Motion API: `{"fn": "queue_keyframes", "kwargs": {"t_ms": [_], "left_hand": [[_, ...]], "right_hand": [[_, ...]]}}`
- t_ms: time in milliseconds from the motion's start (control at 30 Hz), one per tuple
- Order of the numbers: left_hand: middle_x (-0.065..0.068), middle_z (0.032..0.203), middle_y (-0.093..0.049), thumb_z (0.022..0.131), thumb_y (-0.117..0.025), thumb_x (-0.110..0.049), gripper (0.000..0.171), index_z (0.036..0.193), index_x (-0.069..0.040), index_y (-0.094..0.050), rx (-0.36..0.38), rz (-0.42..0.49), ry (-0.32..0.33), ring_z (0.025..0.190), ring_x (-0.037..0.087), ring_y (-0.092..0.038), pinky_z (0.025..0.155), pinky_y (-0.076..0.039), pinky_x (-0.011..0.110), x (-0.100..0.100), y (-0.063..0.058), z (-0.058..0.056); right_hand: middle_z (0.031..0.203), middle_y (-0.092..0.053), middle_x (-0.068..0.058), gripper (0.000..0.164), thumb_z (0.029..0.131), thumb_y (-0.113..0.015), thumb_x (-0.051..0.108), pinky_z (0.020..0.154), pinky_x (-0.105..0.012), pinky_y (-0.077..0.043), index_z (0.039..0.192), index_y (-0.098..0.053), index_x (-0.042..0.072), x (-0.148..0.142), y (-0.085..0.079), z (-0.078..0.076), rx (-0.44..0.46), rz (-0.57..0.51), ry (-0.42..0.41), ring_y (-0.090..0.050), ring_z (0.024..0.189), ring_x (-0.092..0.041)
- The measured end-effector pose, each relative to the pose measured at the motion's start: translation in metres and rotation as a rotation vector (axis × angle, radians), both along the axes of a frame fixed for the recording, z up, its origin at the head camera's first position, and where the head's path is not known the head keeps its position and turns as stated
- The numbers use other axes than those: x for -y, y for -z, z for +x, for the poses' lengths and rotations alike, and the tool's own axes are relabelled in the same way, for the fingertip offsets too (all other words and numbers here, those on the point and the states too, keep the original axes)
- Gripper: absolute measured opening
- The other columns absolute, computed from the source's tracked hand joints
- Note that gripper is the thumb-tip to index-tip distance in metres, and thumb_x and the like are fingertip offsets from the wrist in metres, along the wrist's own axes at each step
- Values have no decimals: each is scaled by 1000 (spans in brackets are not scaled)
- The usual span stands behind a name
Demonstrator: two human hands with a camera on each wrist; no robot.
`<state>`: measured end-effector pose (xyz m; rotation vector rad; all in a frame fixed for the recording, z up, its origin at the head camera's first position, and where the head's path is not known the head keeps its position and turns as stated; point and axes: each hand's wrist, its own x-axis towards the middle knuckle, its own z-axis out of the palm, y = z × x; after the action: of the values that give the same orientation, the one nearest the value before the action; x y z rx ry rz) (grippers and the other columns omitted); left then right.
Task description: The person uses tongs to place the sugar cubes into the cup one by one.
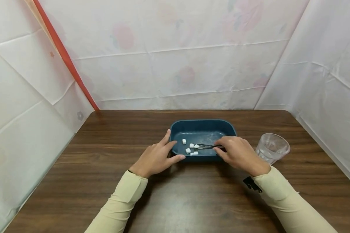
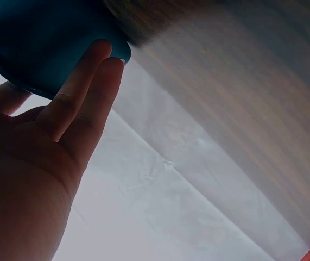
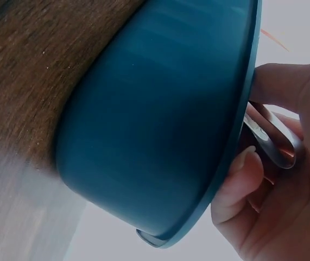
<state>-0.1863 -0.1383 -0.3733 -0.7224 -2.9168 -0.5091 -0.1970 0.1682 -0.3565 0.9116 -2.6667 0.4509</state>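
A dark blue tray with raised walls stands on the table, and several small white cubes lie in its left part. My left hand rests against the tray's left end, its fingers extended along the wall and its thumb at the front rim. In the left wrist view, the fingers lie nearly straight against the blue wall. With my right hand I hold slim metal tongs over the tray's right side; their tips are at the cubes. The bent end of the tongs shows within that hand in the right wrist view.
A clear drinking glass stands right of the tray, close behind my right wrist. The brown wooden table meets white floral sheeting at the back, with more sheeting on both sides.
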Motion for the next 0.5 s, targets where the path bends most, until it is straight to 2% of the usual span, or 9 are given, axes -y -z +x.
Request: {"fn": "queue_keyframes", "kwargs": {"t_ms": [500], "left_hand": [[20,164,-18,95,-51,-67,78,144,-6,-55,-7,-2,17,91,25,-72,84,-56,43,0,0,0]], "right_hand": [[91,-72,2,10,93,-73,18,67,-36,-56,101,-76,12,-1,-1,-1,34,-35,1,-66,77,-10]]}}
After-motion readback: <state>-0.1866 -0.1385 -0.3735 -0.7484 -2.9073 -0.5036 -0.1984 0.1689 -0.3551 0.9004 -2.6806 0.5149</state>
